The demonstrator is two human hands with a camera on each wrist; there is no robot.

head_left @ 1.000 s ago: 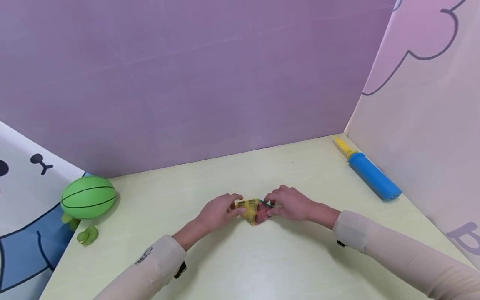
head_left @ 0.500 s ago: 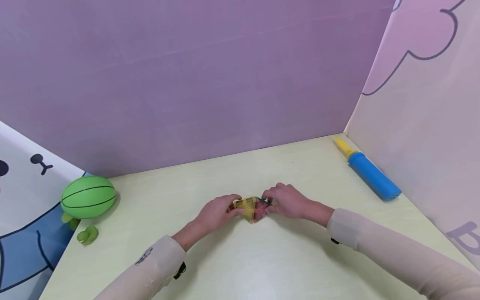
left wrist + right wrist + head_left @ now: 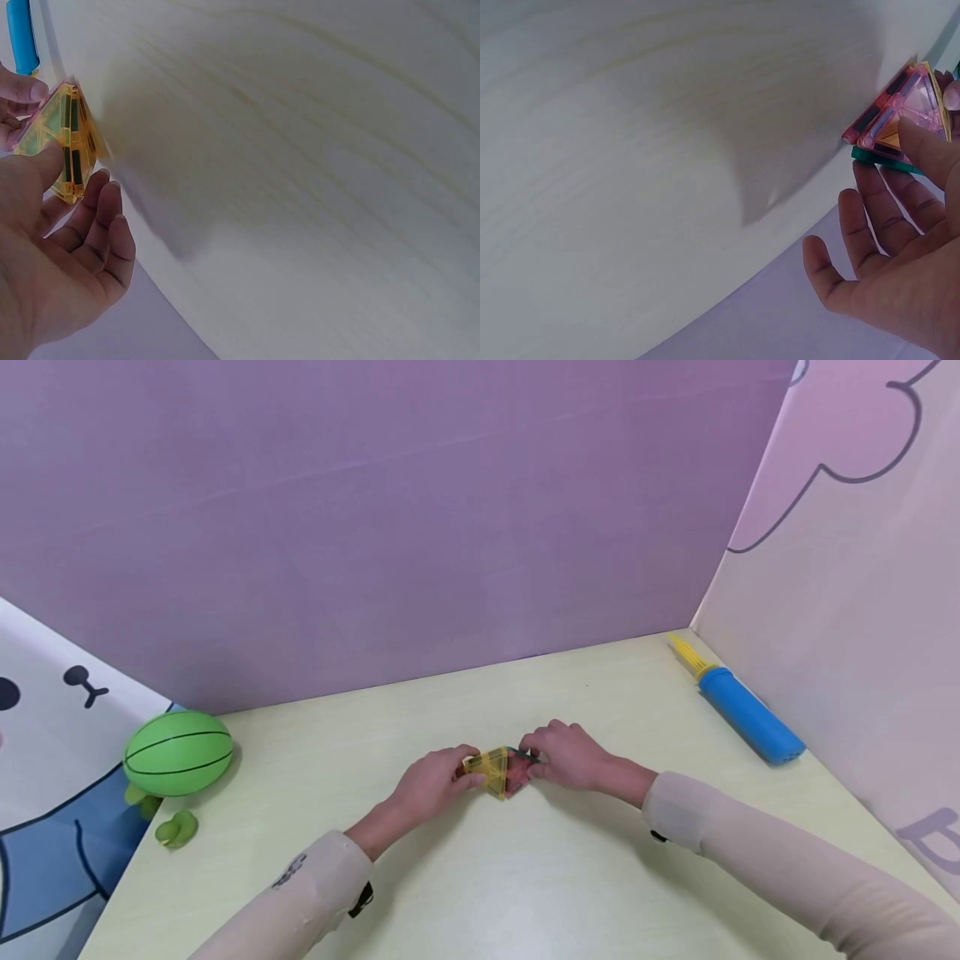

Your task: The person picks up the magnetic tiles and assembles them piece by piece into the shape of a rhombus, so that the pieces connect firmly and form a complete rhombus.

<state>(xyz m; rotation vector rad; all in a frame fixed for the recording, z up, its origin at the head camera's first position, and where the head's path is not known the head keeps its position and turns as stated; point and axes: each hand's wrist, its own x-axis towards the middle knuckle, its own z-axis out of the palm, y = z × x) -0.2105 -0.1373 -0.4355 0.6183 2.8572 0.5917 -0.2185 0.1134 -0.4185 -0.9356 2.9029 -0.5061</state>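
Note:
Translucent triangular magnetic tiles stand joined at the middle of the table, yellow tiles (image 3: 492, 767) on the left and red tiles (image 3: 517, 773) on the right. My left hand (image 3: 429, 785) pinches the yellow side between thumb and fingers; the left wrist view shows two yellow edges (image 3: 73, 142) lying together. From the other side my right hand (image 3: 572, 757) pinches the red side, its thumb on the face of a pinkish-red tile (image 3: 922, 101). A green tile (image 3: 885, 160) sits beneath that one in the right wrist view. Fingers partly cover the assembly.
A green striped ball (image 3: 178, 753) and a small green duck-like toy (image 3: 177, 830) are at the table's left. A blue hand pump (image 3: 750, 714) with a yellow nozzle lies at the right. A purple wall (image 3: 420, 527) rises behind the pale table (image 3: 480, 877).
The joined tiles have shifted slightly left and away from me. My right hand has moved the same way with them, while my left hand has barely moved and both keep their hold.

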